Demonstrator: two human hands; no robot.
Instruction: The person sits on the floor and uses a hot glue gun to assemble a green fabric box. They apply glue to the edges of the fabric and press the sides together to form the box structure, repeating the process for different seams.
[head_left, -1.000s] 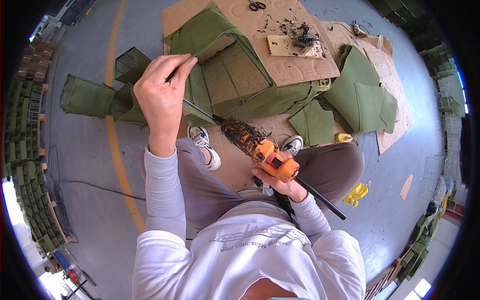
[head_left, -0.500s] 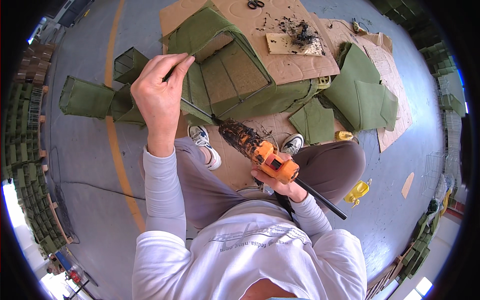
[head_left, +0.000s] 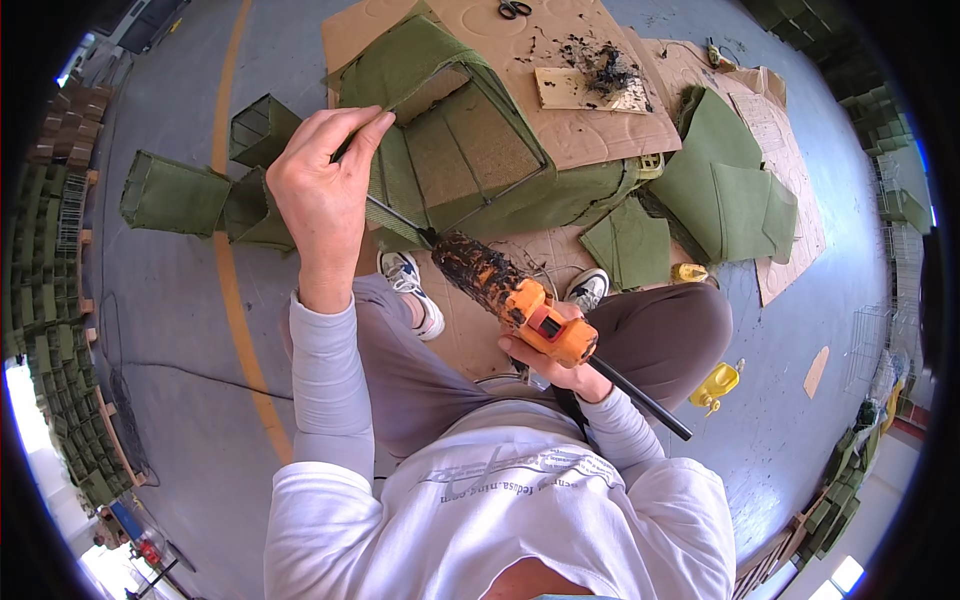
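My right hand (head_left: 568,372) is wrapped round an orange hot glue gun (head_left: 545,322) whose front is caked with dark glue. A black glue stick (head_left: 642,398) juts out of its back end. The gun's nozzle touches, or nearly touches, the near rim of a green fabric box (head_left: 500,205) that has a wire frame (head_left: 458,130) inside. At the left end of this rim, my left hand (head_left: 325,185) is closed in a pinch on the fabric edge between thumb and fingers. The gun's trigger is hidden by my right hand.
Cardboard (head_left: 600,130) lies beyond the box, with a glue-spattered board (head_left: 560,90) and scissors (head_left: 514,10) on it. Green fabric pieces (head_left: 735,190) are at right, smaller green boxes (head_left: 175,192) at left. Two yellow objects (head_left: 714,385) sit by my right knee. A cable (head_left: 200,375) crosses the floor.
The glue gun's nozzle has shifted slightly left along the box rim. My left hand keeps its pinch on the edge, and the view has moved a little.
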